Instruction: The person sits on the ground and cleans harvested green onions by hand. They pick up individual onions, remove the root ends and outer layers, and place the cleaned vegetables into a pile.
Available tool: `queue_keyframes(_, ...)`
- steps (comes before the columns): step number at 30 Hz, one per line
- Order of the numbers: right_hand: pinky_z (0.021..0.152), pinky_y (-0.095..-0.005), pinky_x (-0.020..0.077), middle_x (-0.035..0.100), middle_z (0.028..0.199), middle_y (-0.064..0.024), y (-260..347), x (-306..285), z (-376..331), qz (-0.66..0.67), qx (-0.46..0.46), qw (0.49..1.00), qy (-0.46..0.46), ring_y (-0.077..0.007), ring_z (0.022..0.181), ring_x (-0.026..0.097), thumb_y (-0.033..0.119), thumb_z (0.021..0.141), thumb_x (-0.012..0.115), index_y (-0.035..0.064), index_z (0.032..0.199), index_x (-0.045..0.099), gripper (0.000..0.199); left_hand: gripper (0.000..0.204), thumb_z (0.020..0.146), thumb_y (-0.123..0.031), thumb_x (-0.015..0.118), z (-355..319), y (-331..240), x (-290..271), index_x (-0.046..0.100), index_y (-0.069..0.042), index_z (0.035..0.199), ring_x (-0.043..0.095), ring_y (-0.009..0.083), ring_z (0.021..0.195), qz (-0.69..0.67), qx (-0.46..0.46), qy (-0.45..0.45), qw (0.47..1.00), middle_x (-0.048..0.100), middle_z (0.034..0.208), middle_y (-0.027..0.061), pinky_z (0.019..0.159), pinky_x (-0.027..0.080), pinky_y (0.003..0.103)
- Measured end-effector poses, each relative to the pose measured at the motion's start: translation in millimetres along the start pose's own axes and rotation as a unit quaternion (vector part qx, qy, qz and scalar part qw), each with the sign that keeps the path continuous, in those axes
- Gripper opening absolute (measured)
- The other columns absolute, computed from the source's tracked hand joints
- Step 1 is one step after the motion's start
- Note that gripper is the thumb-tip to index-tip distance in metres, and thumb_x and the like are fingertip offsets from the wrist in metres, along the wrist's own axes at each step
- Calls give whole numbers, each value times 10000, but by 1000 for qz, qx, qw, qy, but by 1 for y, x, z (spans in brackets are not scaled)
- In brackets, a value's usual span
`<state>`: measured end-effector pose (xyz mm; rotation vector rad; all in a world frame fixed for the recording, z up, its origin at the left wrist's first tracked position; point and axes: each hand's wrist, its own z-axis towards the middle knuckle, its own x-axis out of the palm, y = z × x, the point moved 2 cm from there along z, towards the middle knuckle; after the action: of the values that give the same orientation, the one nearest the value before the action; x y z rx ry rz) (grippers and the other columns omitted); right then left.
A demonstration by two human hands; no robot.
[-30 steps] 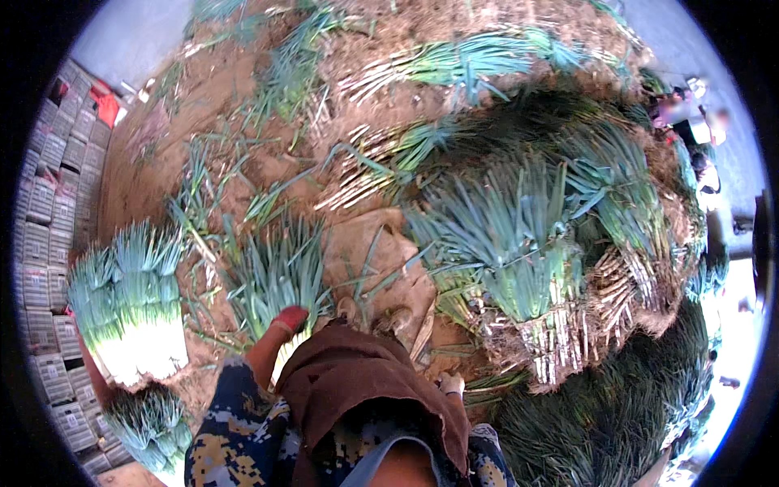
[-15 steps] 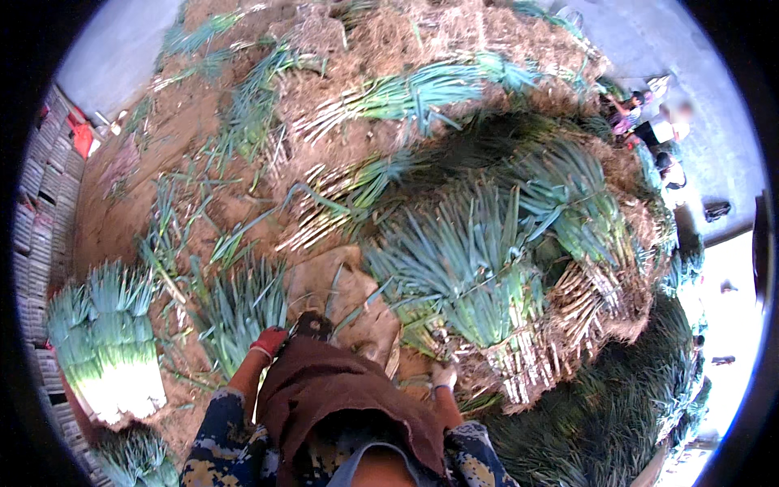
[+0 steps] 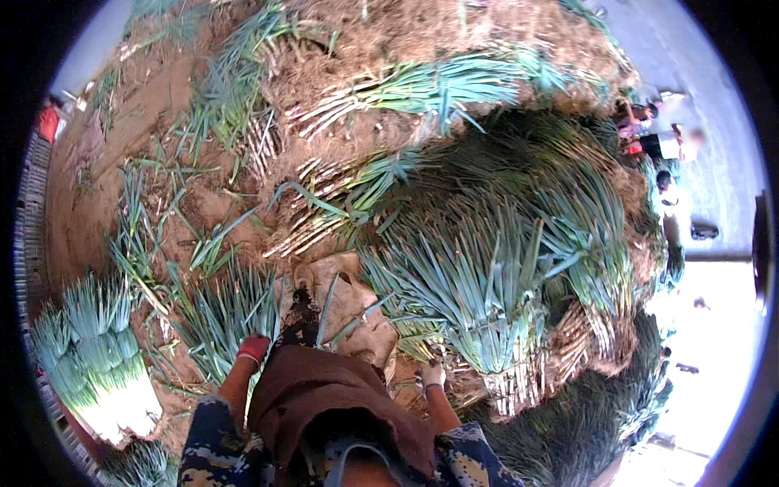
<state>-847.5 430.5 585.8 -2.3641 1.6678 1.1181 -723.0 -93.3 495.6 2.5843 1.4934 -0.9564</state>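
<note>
My left hand (image 3: 253, 350), in a red glove, is beside the leaves of a bundle of long green onions (image 3: 223, 312). Its fingers are turned away, so I cannot see whether they grip any leaves. In a pale glove, my right hand (image 3: 432, 376) hangs low at the left edge of a big heap of green onions (image 3: 479, 276); its fingers are blurred. White stalks (image 3: 515, 385) with roots show at the near end of that heap. A brown apron (image 3: 341, 394) covers my lap between the hands, and a pale sack (image 3: 357, 316) lies just beyond it.
Tied green onion bundles (image 3: 105, 365) with clean white stems stand at far left. Loose onions (image 3: 406, 93) lie over soil and roots farther off. A dark netted heap (image 3: 568, 430) fills the near right. People (image 3: 665, 146) sit at the far right beside a grey floor (image 3: 722, 187).
My view has shifted slightly. My left hand has moved a little left and down, and my right hand a little left. More of the dark shoe in front of the apron shows.
</note>
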Motion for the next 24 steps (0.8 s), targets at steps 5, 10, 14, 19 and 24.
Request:
queue_keyframes(5, 620, -398, 511, 661, 831, -208, 113, 92, 125, -218, -202, 952, -71, -303, 662, 648, 299, 758, 614, -8, 1182, 545, 528, 279, 831, -274, 555, 20, -82, -97, 645, -46, 963, 632, 191, 691, -332, -57, -39, 941, 659, 792, 95, 642, 498, 320)
queue_keyframes(10, 763, -442, 486, 632, 959, -247, 285, 173, 223, -25, -230, 973, -11, -396, 854, 622, 294, 738, 598, 17, 1110, 586, 464, 341, 834, -314, 587, 46, -85, -83, 642, 0, 955, 629, 210, 779, -268, -72, 20, 961, 673, 855, 134, 700, 484, 337)
queue_keyframes(14, 712, -416, 510, 649, 916, -182, 388, 220, 317, -129, -419, 896, -69, -351, 794, 636, 144, 703, 640, 34, 1059, 594, 376, 315, 824, -286, 613, 53, -62, -46, 648, -3, 958, 641, 217, 856, -224, -71, -43, 971, 680, 895, 154, 768, 489, 353)
queue_keyframes(19, 603, -359, 539, 645, 877, -145, 476, 276, 419, 1, -207, 978, -29, -260, 771, 642, 116, 693, 628, 21, 1092, 561, 415, 289, 832, -279, 616, 68, -67, -23, 649, -32, 979, 621, 189, 773, -339, -226, -71, 910, 672, 852, 94, 698, 488, 310)
queue_keyframes(24, 569, -337, 531, 618, 1014, -140, 478, 286, 570, -17, -341, 940, -28, -232, 760, 615, 113, 702, 618, -20, 1164, 497, 495, 318, 874, -320, 583, 112, -117, -25, 566, -73, 1074, 592, 162, 617, -400, -307, -29, 863, 653, 878, 86, 490, 459, 284)
